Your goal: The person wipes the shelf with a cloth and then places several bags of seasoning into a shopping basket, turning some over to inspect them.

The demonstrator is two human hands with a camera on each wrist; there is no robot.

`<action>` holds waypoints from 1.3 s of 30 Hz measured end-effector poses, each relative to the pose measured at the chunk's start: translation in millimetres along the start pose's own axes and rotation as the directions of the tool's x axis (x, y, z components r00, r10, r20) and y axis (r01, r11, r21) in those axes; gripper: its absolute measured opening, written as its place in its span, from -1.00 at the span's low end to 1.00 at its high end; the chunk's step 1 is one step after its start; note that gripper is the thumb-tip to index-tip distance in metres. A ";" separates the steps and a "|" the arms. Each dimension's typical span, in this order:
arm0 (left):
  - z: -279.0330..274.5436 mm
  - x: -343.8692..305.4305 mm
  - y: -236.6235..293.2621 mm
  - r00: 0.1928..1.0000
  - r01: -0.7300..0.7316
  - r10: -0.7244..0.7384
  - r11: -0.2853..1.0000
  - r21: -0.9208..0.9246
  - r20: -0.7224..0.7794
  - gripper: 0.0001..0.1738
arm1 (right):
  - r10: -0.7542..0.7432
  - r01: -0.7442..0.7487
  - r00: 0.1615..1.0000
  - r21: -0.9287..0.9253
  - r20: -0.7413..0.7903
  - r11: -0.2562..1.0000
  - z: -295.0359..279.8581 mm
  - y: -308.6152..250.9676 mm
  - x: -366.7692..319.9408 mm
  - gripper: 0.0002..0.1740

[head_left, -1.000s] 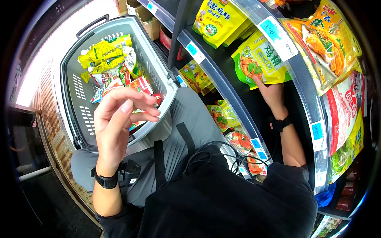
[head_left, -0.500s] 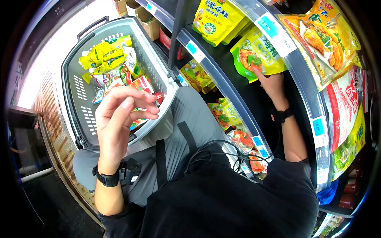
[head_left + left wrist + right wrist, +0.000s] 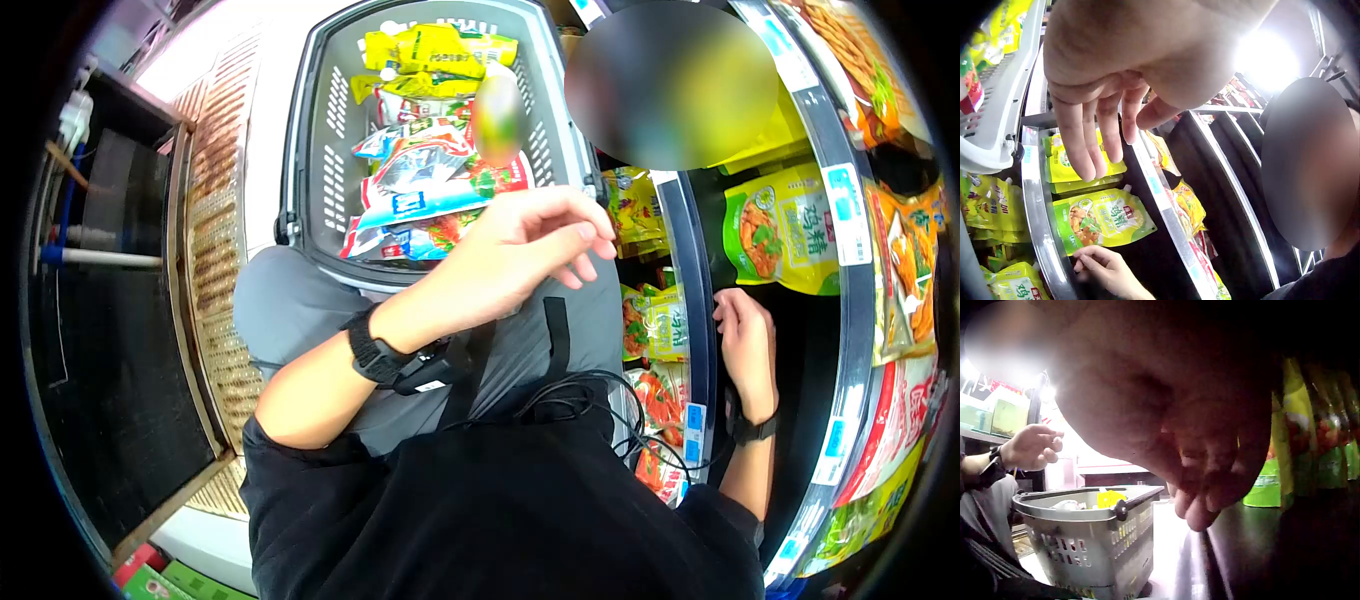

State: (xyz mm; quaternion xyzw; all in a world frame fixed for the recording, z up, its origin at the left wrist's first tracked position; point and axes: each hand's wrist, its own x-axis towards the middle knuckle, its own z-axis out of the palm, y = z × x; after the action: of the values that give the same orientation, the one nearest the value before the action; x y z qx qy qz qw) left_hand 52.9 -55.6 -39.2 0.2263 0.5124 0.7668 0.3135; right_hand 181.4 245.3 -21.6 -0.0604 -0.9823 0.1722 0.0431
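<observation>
My right hand (image 3: pixel 748 340) is over the dark shelf, its fingers loosely bent with nothing in them. Just beyond its fingertips, a yellow-green seasoning pouch (image 3: pixel 785 228) with a food picture stands on the same shelf. In the right wrist view a row of such pouches (image 3: pixel 1264 481) lines the shelf beside the hand. My left hand (image 3: pixel 515 262) hovers in the air above my lap, near the basket's front rim, fingers relaxed and holding nothing. The left wrist view shows the pouch (image 3: pixel 1107 219) lying between my two hands, right beside the right fingertips.
A grey shopping basket (image 3: pixel 335 125) stands before my knees, with several yellow, red and white bags inside. More pouches (image 3: pixel 655 325) fill a lower shelf. Shelf edges with price tags (image 3: pixel 848 215) run along the right, and black cables (image 3: pixel 580 385) hang by my waist.
My right hand has let go of the seasoning pouch and drawn back toward me; the pouch stays on the shelf. The head view has turned, shifting the basket rightward. The left hand remains raised.
</observation>
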 end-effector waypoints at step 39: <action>-50.0 34.8 25.8 0.992 0.124 -0.052 0.395 0.910 -0.112 -0.73 | -0.025 0.079 0.878 -0.092 0.478 0.993 5.2 26.8 -23.9 -0.24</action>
State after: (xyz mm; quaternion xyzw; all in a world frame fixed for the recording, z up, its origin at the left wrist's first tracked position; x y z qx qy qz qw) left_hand -11.3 -70.2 -32.9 0.3085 0.8696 0.3501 0.1614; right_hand 207.2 265.3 -37.2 0.0080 -0.9719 0.1266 -0.1981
